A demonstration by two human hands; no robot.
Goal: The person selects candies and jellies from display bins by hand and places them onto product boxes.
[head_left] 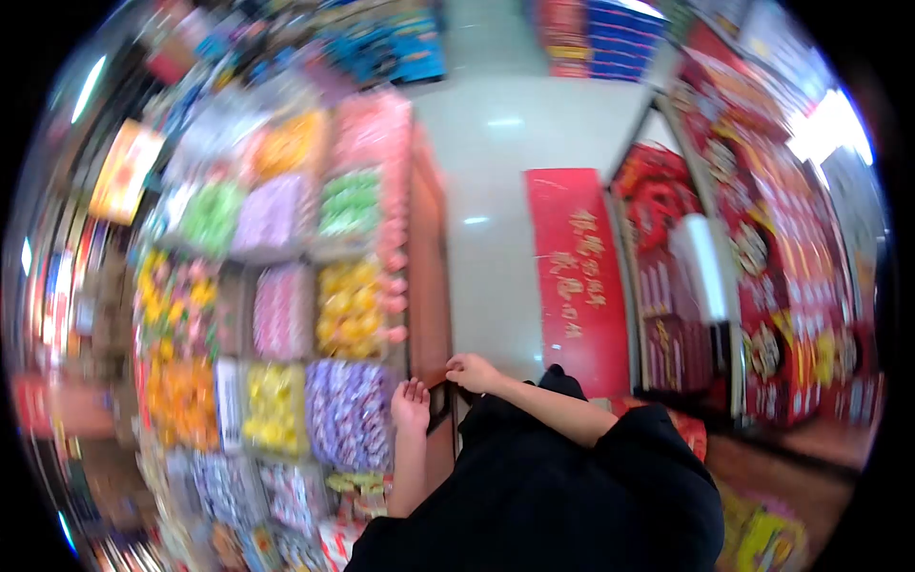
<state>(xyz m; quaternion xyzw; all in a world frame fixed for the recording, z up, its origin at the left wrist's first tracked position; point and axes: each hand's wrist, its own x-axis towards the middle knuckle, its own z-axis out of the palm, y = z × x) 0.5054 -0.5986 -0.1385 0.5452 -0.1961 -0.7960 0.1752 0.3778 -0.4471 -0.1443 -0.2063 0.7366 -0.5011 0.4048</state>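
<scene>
My left hand [411, 408] is at the right edge of the candy display, palm turned up, fingers loosely bent and apart. It holds nothing that I can see. Nearest to it is a bin of purple-and-white wrapped pieces [349, 415]. My right hand [474, 373] hangs in front of my body, close to the wooden side [429, 276] of the display. Its fingers are loosely curled, and I see nothing in them. Yellow wrapped pieces [274, 405] and yellow round pieces [349, 310] fill neighbouring bins. The picture is blurred by motion.
A red mat [579, 276] with gold characters lies on the pale tiled floor [491, 248]. To the right stand shelves with red packages [762, 248]. Blue boxes [624, 38] are stacked at the far end, and blue packages [391, 48] lie beyond the display.
</scene>
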